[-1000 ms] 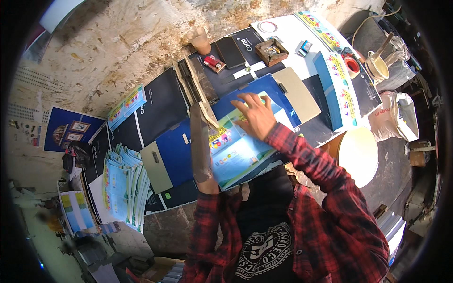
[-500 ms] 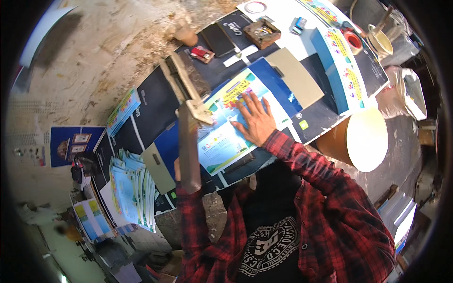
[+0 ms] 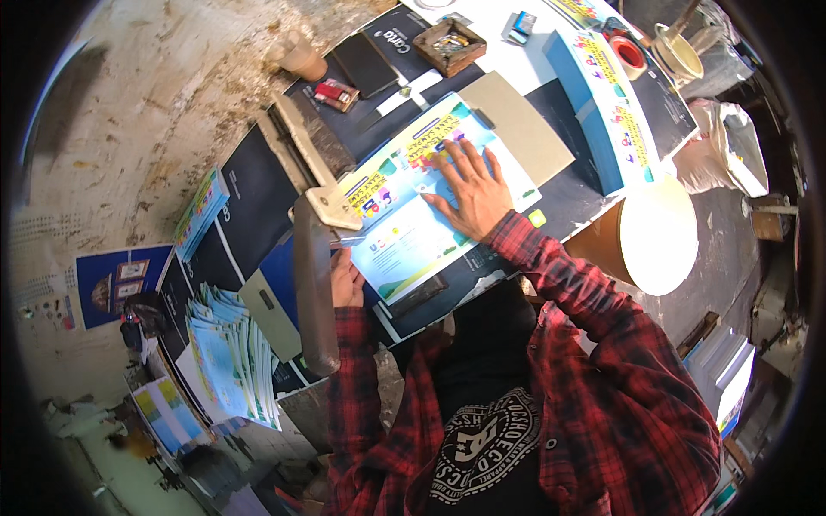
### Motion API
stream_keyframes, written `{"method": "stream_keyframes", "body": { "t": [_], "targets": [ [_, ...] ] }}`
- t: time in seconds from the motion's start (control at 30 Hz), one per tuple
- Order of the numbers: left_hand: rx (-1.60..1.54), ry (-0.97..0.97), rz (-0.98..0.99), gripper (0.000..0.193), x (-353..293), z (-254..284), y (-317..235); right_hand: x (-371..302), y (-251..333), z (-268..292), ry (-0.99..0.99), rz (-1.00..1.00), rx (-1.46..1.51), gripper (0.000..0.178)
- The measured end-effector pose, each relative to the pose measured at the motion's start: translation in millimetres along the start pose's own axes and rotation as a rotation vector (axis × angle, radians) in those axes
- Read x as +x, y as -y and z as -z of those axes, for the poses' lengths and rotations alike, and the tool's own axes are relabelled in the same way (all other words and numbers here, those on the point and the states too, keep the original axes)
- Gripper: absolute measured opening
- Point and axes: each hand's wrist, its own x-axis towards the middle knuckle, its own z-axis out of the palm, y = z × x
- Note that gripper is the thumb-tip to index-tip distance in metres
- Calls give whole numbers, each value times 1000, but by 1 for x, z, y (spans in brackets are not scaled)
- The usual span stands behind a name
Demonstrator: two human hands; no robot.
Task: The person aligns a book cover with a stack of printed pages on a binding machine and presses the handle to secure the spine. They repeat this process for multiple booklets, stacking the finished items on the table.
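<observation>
My right hand lies flat, fingers spread, on open yellow-and-blue printed booklet covers. Two similar title panels show side by side; I cannot tell how many booklets lie there. At the left edge of the covers, my left hand has its fingers curled on the paper, partly hidden by the brown handle. This handle belongs to a large beige stapler-like device, whose head reaches over the covers. Beneath them is a board with a blue middle and a beige right end.
Several loose booklets are heaped at left, with a smaller stack behind. A long booklet stack stands at right, beside a round brown drum. At the back are a wooden tray, a dark phone and a cup.
The covers have slid right over the blue board with my right hand on them. My left hand, mostly hidden behind the handle before, now shows at their left edge. The view has shifted slightly.
</observation>
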Motion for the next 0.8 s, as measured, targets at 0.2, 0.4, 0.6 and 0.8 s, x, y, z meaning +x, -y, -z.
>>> {"method": "stream_keyframes", "body": {
  "t": [0.2, 0.4, 0.6, 0.8],
  "targets": [
    [23, -13, -3, 24, 2, -1, 9, 5, 27, -10, 2, -37, -11, 62],
    [31, 9, -48, 37, 76, 86, 72, 6, 70, -30, 32, 18, -20, 64],
    [823, -170, -899, 50, -10, -1, 46, 6, 55, -30, 91, -39, -122, 66],
    [1357, -216, -963, 53, -51, -1, 49, 5, 57, -34, 122, 4, -183, 65]
  ]
}}
